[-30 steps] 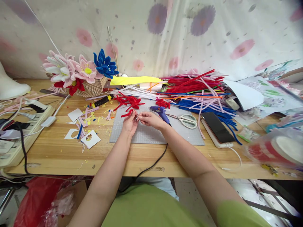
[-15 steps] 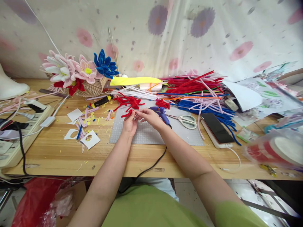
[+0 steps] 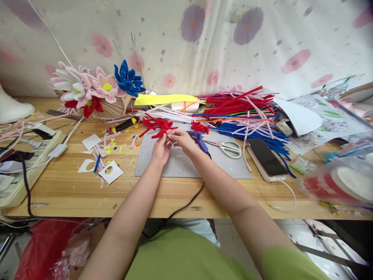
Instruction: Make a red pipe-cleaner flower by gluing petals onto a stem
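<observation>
Left hand [image 3: 161, 152] pinching red piece [image 3: 159, 135], right hand [image 3: 184, 141] at it, grip unclear. Looks unfinished; flowers [image 3: 107, 87] near desk's [image 3: 72, 186] far-left corner look done.

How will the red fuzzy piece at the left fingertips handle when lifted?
The red fuzzy piece looks light, being slim and smaller than the left hand. Its curved outline suggests it may bend easily; its fuzzy surface probably resists slipping.
</observation>
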Motion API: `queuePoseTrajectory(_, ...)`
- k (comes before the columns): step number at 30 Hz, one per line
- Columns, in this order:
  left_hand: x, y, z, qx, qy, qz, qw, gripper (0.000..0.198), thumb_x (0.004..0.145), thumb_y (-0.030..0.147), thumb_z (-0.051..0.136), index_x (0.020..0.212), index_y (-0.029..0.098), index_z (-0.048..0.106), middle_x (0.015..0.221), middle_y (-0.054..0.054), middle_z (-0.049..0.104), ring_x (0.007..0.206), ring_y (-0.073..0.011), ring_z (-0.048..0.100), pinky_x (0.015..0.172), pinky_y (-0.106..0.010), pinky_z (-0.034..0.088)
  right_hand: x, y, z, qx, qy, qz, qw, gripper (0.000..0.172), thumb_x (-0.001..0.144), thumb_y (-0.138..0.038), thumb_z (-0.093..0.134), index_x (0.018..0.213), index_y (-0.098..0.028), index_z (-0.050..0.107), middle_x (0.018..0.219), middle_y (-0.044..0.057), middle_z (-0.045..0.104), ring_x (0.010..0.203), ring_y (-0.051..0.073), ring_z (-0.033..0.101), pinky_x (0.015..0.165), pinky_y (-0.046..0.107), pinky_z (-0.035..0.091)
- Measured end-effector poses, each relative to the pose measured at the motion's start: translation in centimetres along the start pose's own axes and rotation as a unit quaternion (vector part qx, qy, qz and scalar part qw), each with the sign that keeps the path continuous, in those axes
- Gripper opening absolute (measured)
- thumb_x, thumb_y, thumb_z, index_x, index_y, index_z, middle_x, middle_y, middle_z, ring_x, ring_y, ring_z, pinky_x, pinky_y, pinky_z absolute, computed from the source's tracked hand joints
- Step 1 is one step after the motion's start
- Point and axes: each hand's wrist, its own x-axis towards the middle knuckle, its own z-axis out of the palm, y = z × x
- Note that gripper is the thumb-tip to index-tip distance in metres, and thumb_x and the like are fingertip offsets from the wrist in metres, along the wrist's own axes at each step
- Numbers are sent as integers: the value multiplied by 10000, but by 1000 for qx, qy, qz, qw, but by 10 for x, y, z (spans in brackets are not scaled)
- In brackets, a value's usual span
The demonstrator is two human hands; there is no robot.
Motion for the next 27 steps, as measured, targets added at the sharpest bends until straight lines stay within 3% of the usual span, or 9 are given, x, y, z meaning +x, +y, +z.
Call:
queuePoseTrajectory(4, 3, 6, 10, 3, 9, -33, 999, 163, 818, 297, 593, 790, 176, 698, 895, -63, 705, 857, -140, 627, 736, -249, 449, 9, 4, 1, -84, 63, -87, 991, 83, 710, -192, 598, 649, -175, 544, 675, -10, 617, 615, 106, 548, 597, 235, 436)
queuePoseTrajectory(8, 4, 7, 17, -4, 72, -22, 997, 177, 781, 340, 648, 740, 171, 681, 811, -51, 703, 814, -146, 643, 721, -249, 463, 6, 5, 5, -272, 126, -199, 933, 54, 761, -196, 567, 755, -205, 619, 813, 30, 661, 773, 175, 586, 746, 312, 440)
queuePoseTrajectory(12, 2, 5, 15, -13, 120, 41, 992, 122, 720, 268, 716, 716, 155, 670, 745, -31, 695, 701, -113, 639, 675, -225, 469, -2, 5, 9, -417, 113, -239, 870, 117, 826, -212, 520, 790, -207, 631, 866, 59, 662, 812, 195, 579, 734, 301, 408)
queuePoseTrajectory(15, 2, 3, 10, -15, 147, 42, 988, 79, 697, 200, 723, 697, 146, 665, 718, -23, 691, 656, -95, 630, 646, -210, 467, -1, 9, 9, -460, 83, -243, 850, 147, 846, -220, 497, 759, -204, 614, 867, 59, 661, 807, 186, 575, 706, 281, 391)
queuePoseTrajectory(19, 6, -1, 3, -16, 155, 59, 986, 77, 689, 205, 724, 708, 151, 673, 767, -36, 701, 754, -120, 657, 706, -225, 475, 4, 15, 8, -438, 70, -235, 865, 128, 835, -238, 516, 751, -203, 606, 833, 40, 662, 752, 169, 568, 683, 277, 384)
queuePoseTrajectory(22, 8, -2, 1, -15, 152, 76, 985, 92, 684, 223, 732, 704, 154, 674, 801, -46, 706, 847, -142, 662, 761, -235, 476, 7, 17, 9, -370, 72, -203, 904, 99, 813, -255, 551, 757, -202, 613, 807, 22, 664, 708, 152, 569, 679, 274, 400)
queuePoseTrajectory(27, 10, -2, 1, -21, 146, 80, 986, 74, 688, 211, 735, 703, 158, 686, 798, -34, 709, 815, -123, 653, 725, -222, 458, 14, 18, 11, -248, 51, -147, 956, 74, 775, -263, 589, 777, -190, 602, 759, -3, 639, 663, 116, 562, 657, 251, 439)
